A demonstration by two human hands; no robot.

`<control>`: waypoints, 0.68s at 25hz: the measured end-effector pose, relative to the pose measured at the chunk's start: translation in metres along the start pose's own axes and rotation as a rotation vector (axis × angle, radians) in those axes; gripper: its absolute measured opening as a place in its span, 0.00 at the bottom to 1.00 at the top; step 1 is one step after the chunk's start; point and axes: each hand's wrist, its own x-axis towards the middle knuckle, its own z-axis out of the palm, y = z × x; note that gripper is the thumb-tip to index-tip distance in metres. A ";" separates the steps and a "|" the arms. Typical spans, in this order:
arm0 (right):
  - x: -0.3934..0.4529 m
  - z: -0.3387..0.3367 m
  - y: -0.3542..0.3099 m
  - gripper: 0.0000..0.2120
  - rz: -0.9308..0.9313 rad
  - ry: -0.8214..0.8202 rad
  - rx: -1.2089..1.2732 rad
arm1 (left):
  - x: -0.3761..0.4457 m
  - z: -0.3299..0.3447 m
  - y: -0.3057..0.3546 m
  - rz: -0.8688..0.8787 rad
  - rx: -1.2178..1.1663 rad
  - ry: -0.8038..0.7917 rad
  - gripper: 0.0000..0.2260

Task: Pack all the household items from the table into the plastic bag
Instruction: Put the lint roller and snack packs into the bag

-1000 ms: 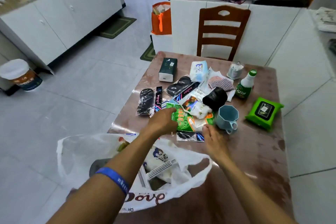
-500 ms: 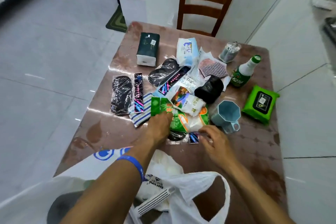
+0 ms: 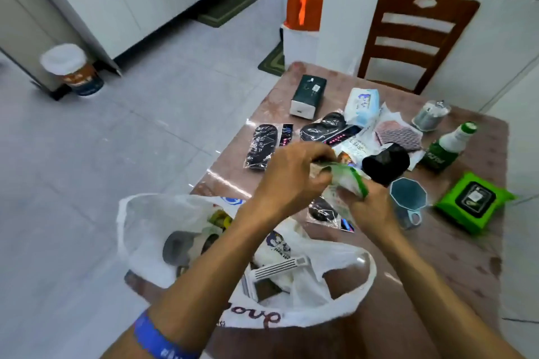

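Note:
A white plastic bag [image 3: 151, 221] lies open at the near left edge of the brown table [image 3: 437, 265], with several items inside it. Both hands hold a green packet [image 3: 348, 181] lifted above the table's middle: my left hand [image 3: 294, 178] grips its left end, my right hand [image 3: 370, 207] its lower right. On the table lie a blue cup [image 3: 408, 198], a green wipes pack [image 3: 475, 201], a green bottle [image 3: 449, 146], a dark box [image 3: 309, 95], a black bundle [image 3: 385, 163], a white-blue tissue pack [image 3: 363, 103], black packaged items [image 3: 261, 146] and a small packet [image 3: 323, 211] under the hands.
A wooden chair [image 3: 414, 38] stands at the table's far side. White cabinets run along the left and behind the chair. An orange bag [image 3: 306, 0] sits on a low white block, and a white-lidded bin [image 3: 73, 70] stands on the tiled floor at left.
The green packet has been picked up off the table and is now held in both hands. The camera has tilted back up, showing more of the room and the bag.

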 end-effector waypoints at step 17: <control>-0.090 0.155 -0.077 0.24 -0.801 -0.340 -0.841 | -0.180 -0.147 -0.092 -0.769 -0.461 0.592 0.10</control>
